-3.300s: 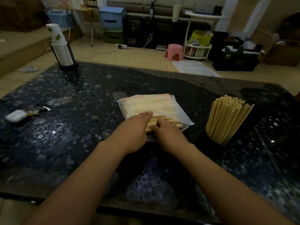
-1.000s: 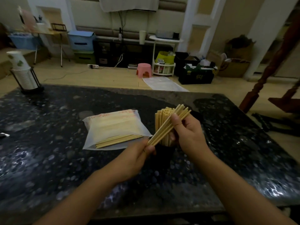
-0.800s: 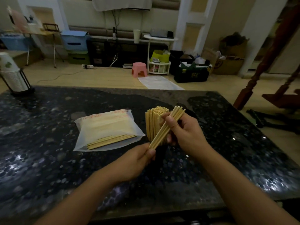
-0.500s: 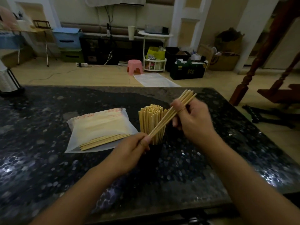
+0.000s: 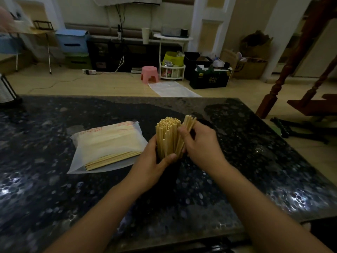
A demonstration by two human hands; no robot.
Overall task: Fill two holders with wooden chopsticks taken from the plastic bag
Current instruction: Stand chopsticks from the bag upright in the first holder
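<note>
Far left of the frame there's just the dark speckled table point(image 5: 45, 189), nothing going on there. Moving in, left of centre, the plastic bag point(image 5: 107, 143) lies flat with a few loose chopsticks point(image 5: 113, 159) poking toward its open lower edge, long axis running roughly left to right, tilted up a bit on the right end.

Then the left hand point(image 5: 151, 165), just right of the bag. It's wrapped around the lower part of the upright bundle point(image 5: 167, 137) of chopsticks, thumb curled across the front, so it's gripping and steadying the pack. The holder point(image 5: 171, 172) itself is dark and mostly hidden under that hand and in shadow, so I can't really make out its rim.

Dead centre, the bundle stands almost vertical, tips up.

Right of that, the right hand point(image 5: 200, 143) is pinching a small bunch of chopsticks point(image 5: 187, 128) that leans slightly right, tips up, pressed against the right side of the bundle. Their lower ends look like they're at the holder's mouth, but I can't tell if they're fully seated.

My read: what matters is that the small bunch is nearly parallel to the bundle and right beside it, so it just needs to slide straight down along its own length. Looks pretty packed though, could jam. Only one holder is clearly visible.
</note>
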